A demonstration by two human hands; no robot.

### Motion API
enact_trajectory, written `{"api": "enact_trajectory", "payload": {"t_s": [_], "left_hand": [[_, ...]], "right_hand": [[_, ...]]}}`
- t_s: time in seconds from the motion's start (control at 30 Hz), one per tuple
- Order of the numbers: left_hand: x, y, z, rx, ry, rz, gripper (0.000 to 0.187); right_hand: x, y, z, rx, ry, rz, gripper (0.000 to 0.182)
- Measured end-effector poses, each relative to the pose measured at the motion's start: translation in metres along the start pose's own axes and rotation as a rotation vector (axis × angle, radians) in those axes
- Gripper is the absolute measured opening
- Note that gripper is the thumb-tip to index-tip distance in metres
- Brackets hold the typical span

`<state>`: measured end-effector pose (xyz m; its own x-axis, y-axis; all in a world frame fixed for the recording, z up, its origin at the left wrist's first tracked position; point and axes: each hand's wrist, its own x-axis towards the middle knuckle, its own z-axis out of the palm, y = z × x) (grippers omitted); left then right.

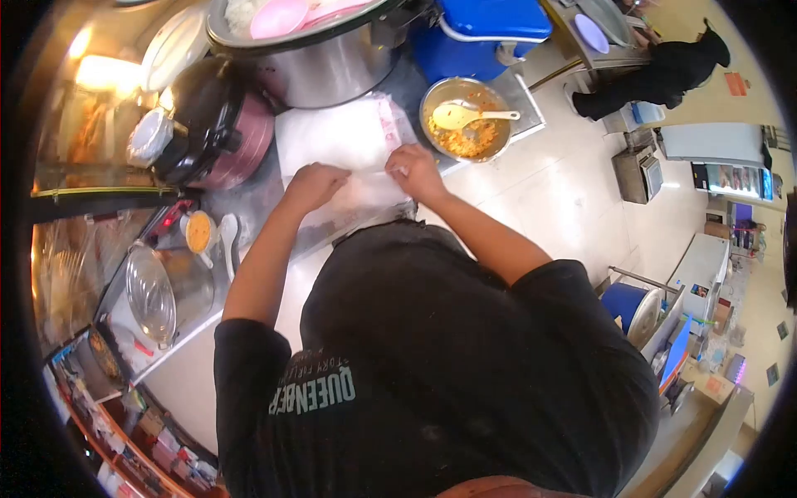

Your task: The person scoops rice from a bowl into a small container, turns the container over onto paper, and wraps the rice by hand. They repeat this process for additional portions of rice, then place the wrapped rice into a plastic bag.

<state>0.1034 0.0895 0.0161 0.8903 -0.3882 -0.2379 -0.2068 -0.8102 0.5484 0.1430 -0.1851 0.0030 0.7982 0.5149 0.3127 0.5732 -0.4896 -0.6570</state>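
A stack of thin white paper [328,133] lies on the counter in front of me, its near part reaching toward my body. My left hand [315,186] is closed in a pinch at the near left part of the top sheet. My right hand [415,173] pinches the right side of the same sheet, with its fingertips curled together. To the right of the paper stands a steel bowl [469,120] holding orange-yellow food, with a cream-coloured rice paddle [473,116] laid across it.
A large pot of white rice [324,70] with a pink scoop [280,18] stands behind the paper. A blue cooler [481,37] is at the back, a pink-black rice cooker [237,141] at left. A cup of orange sauce [198,232] sits nearer. A person in black [656,79] stands farther right.
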Motion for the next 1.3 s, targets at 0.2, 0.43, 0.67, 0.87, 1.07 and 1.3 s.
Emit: {"api": "enact_trajectory", "payload": {"t_s": [0.2, 0.43, 0.67, 0.87, 1.07, 1.3], "left_hand": [[-0.038, 0.014, 0.026, 0.247, 0.133, 0.081, 0.047], [-0.073, 0.025, 0.054, 0.255, 0.236, 0.063, 0.071], [-0.080, 0.032, 0.070, 0.295, 0.298, 0.060, 0.069], [-0.095, 0.016, 0.093, -0.037, 0.477, -0.014, 0.061], [-0.096, 0.002, 0.088, -0.108, 0.587, -0.108, 0.034], [-0.074, -0.022, 0.066, -0.200, 0.366, -0.191, 0.018]], "right_hand": [[-0.008, 0.006, 0.005, 0.054, 0.014, 0.039, 0.014], [-0.029, 0.005, 0.006, 0.001, 0.014, 0.098, 0.017], [-0.012, -0.054, 0.010, 0.007, -0.255, -0.344, 0.037], [-0.030, -0.045, 0.030, 0.015, -0.356, -0.153, 0.043], [-0.037, -0.031, 0.033, 0.013, -0.282, -0.087, 0.030], [-0.014, -0.009, 0.043, 0.047, -0.378, 0.064, 0.010]]}}
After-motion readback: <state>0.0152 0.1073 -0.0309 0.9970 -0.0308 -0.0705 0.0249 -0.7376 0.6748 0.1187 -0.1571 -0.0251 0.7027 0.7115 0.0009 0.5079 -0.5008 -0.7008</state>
